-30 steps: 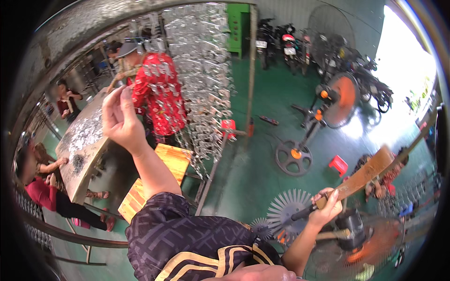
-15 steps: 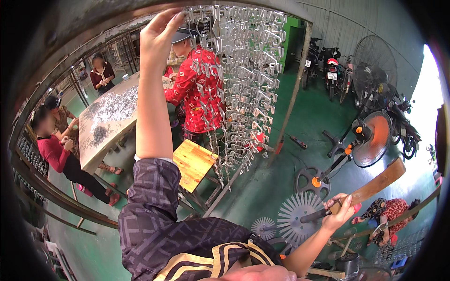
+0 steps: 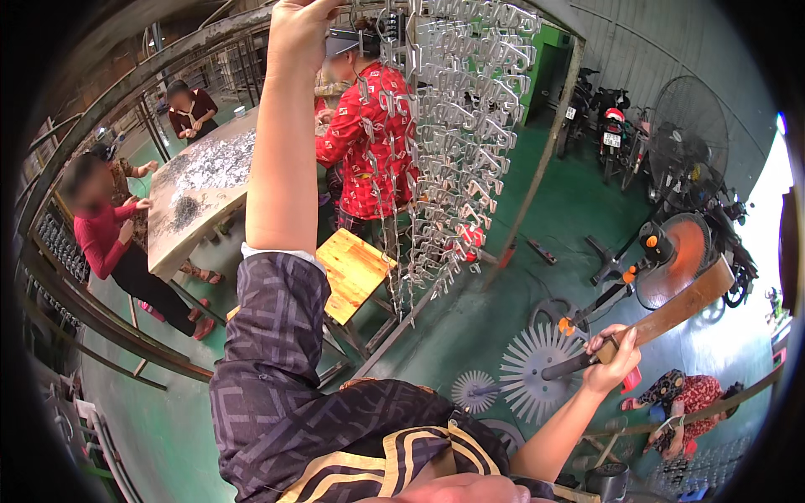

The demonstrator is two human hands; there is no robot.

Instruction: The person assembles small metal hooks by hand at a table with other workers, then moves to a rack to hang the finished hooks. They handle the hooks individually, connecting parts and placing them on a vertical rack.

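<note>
My left arm is raised straight up, and my left hand (image 3: 298, 29) is at the top edge beside the hanging strands of silvery metal clips (image 3: 465, 126). Its fingers are curled in, but their tips and whatever they grip are cut off by the frame. Low on the right, my right hand (image 3: 616, 360) is closed around the near end of a flat wooden bar (image 3: 683, 306), which slants up to the right. A dark rod (image 3: 566, 366) runs from beside that hand to a slotted grey metal disc (image 3: 524, 369); I cannot tell whether it joins the bar.
A metal frame post (image 3: 545, 159) stands right of the clips. Below them is a wooden stool (image 3: 352, 272). Several people work around a table (image 3: 226, 197) heaped with metal pieces. An orange-bladed fan (image 3: 675, 260) stands at right, near parked motorbikes (image 3: 616, 126). Another person (image 3: 692, 402) crouches lower right.
The view has shifted a little, moving most of the scene up and the clips to the right. My left hand is now partly beyond the top edge. My right hand keeps its hold on the bar.
</note>
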